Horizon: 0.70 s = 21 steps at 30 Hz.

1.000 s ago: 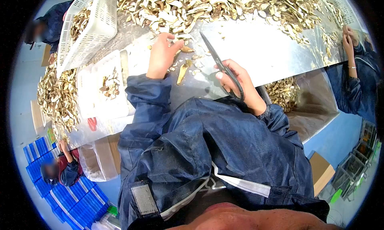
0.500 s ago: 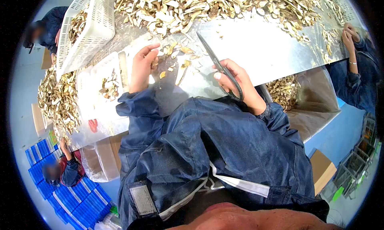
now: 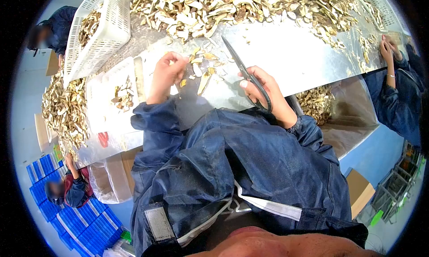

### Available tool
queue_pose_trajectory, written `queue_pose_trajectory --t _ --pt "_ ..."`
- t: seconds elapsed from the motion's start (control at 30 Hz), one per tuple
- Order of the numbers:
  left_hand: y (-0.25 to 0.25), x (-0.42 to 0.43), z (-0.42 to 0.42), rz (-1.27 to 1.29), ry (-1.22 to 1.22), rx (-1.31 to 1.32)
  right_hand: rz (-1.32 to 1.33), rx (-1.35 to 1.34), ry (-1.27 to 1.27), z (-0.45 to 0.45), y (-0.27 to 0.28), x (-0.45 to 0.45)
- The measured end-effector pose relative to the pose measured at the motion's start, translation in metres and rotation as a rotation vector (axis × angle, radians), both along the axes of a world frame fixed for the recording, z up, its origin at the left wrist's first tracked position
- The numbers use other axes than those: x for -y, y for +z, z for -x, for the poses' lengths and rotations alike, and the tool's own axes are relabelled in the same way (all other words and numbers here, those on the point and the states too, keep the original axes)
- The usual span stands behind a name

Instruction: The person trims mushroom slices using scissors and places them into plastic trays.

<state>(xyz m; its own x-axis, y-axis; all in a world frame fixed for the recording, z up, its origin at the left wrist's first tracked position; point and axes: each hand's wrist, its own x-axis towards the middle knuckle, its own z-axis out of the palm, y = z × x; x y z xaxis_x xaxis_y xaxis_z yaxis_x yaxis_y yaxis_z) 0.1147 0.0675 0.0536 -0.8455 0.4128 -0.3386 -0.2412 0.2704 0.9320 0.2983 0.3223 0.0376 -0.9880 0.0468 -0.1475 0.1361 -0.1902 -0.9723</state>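
Note:
My right hand [image 3: 263, 89] is closed on a pair of black scissors [image 3: 233, 54], whose blades point away from me over the metal table. Slightly blurred, my left hand [image 3: 167, 76] is over the table with its fingers curled together; whatever is between the fingertips, if anything, is hidden. Just right of it lie loose dried mushroom slices [image 3: 204, 81] and small scraps. A large heap of dried mushroom slices [image 3: 214, 9] spreads across the far side of the table.
A white perforated basket [image 3: 100, 42] with slices stands at the left, beside a white tray [image 3: 109, 85] holding a few pieces. Another mushroom pile [image 3: 65, 109] lies far left. A lined box of mushrooms [image 3: 315, 104] sits below the table edge at right. Other people work at both sides.
My left hand has moved slightly right, and its previously extended index finger has curled in. My right hand and the scissors have hardly moved. The person at right has shifted their hands slightly.

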Motion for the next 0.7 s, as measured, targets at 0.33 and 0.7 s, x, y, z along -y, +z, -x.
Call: queue_pose_trajectory --t 0.33,0.7 --pt "-0.006 -0.03 -0.02 0.493 -0.066 -0.478 0.0 -0.01 0.011 0.0 -0.004 -0.001" --pt "-0.013 -0.022 -0.017 0.509 -0.076 -0.439 0.04 -0.016 0.002 0.0 -0.006 -0.001"
